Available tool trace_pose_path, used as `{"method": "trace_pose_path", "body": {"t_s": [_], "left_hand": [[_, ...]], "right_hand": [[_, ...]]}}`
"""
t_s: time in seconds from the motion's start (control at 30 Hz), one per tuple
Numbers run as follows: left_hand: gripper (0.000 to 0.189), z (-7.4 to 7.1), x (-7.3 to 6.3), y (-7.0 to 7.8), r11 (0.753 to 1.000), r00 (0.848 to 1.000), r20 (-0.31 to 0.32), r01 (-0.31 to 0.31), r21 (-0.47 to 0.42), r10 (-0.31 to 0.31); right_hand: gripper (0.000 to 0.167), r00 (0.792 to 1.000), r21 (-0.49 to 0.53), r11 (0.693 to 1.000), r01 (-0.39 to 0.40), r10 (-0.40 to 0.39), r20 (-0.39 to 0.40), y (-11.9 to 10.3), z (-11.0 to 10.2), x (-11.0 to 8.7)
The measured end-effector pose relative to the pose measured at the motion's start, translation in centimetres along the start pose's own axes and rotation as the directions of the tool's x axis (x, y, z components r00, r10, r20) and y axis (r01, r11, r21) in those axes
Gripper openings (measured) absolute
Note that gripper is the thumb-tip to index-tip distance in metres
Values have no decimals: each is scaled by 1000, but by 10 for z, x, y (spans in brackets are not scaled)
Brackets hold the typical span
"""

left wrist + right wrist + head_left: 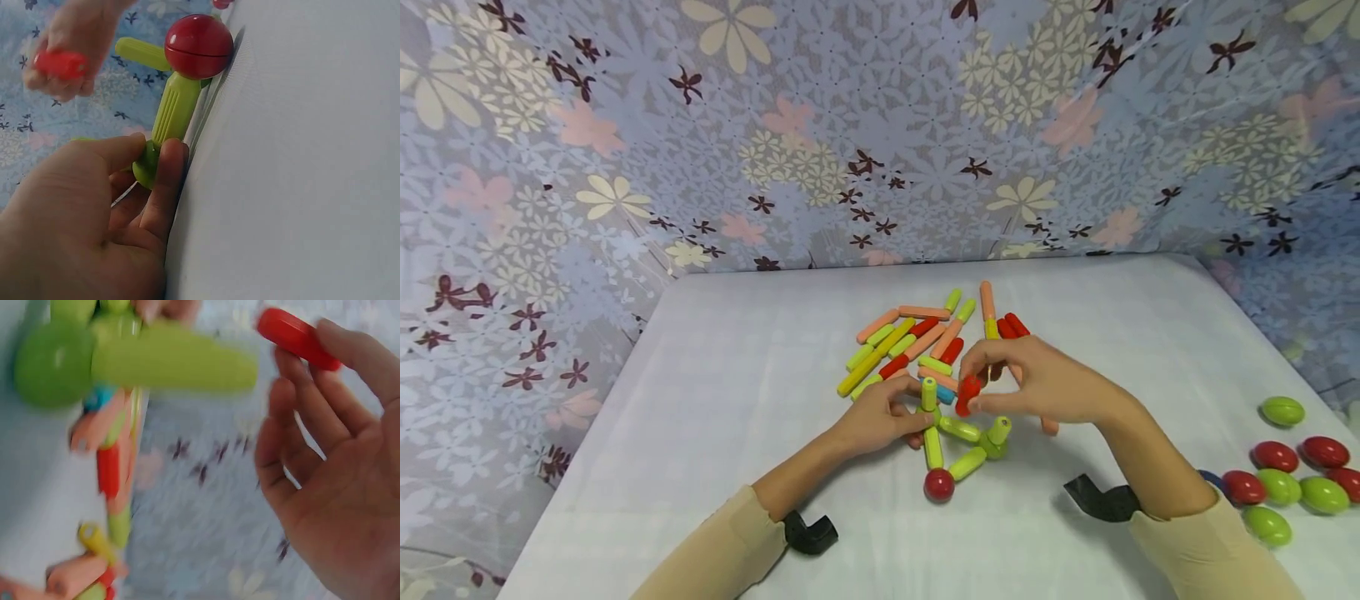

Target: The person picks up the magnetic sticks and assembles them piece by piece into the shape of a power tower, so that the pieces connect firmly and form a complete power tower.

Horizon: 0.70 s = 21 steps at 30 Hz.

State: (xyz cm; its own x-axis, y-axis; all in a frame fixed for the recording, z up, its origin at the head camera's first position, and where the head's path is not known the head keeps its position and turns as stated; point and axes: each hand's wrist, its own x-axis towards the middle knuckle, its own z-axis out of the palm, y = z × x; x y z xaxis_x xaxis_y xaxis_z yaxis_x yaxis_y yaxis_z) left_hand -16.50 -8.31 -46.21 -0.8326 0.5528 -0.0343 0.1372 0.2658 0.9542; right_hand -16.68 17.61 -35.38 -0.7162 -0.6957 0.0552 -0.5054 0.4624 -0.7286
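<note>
A toy structure of lime-green rods [933, 448] and balls stands on the table, with a dark red ball [939, 485] at its near corner. My left hand [883, 417] pinches a green ball [145, 164] at its left corner, thumb and fingertips around it. From that ball a short green rod [929, 393] points upward, and another upright rod [999, 430] rises from the right corner ball [994, 450]. Between thumb and fingers, my right hand [1037, 383] holds a short red rod [299, 339] above the table, apart from the structure.
Behind the hands lies a loose pile of rods [871, 358] in salmon, red, yellow and green. Several red and green balls [1324, 495] sit at the right side of the table. A flowered cloth [820, 150] hangs behind the white tabletop [737, 350].
</note>
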Motion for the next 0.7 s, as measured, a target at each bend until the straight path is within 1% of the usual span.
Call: {"method": "trace_pose_path", "body": {"t_s": [0.07,0.17,0.27,0.33,0.37,0.43,0.53,0.6,0.63,0.7], "left_hand": [[30,0,0,0,1000,1000,0,-16,9,16],[28,-1,0,1,999,999,-9,-45,30,45],[25,-1,0,0,997,998,-19,-60,47,61],[24,-1,0,-1,997,998,-21,-62,55,63],[24,-1,1,-1,996,998,-20,-64,56,65],[24,-1,1,-1,996,997,-18,-68,54,69],[25,-1,1,-2,996,997,-12,-71,55,72],[26,0,0,-2,997,998,-12,-63,47,63],[26,0,0,-2,998,998,-10,-56,41,57],[27,0,0,-2,999,999,-7,-44,31,45]], "right_hand": [[23,996,-103,993,50,-41,85,-16,10,0],[20,978,-248,963,105,-56,200,-35,27,1],[17,963,-341,931,129,-36,267,-45,40,2],[17,959,-373,918,133,-24,284,-47,45,3],[17,958,-384,914,134,-20,286,-48,46,3],[18,958,-381,915,135,-22,287,-48,46,2],[20,965,-355,930,100,-4,261,-48,38,-1],[22,979,-324,944,71,-3,204,-47,25,-6],[22,987,-308,950,46,4,160,-46,15,-10],[22,999,-312,950,10,4,44,-42,-8,-22]]}}
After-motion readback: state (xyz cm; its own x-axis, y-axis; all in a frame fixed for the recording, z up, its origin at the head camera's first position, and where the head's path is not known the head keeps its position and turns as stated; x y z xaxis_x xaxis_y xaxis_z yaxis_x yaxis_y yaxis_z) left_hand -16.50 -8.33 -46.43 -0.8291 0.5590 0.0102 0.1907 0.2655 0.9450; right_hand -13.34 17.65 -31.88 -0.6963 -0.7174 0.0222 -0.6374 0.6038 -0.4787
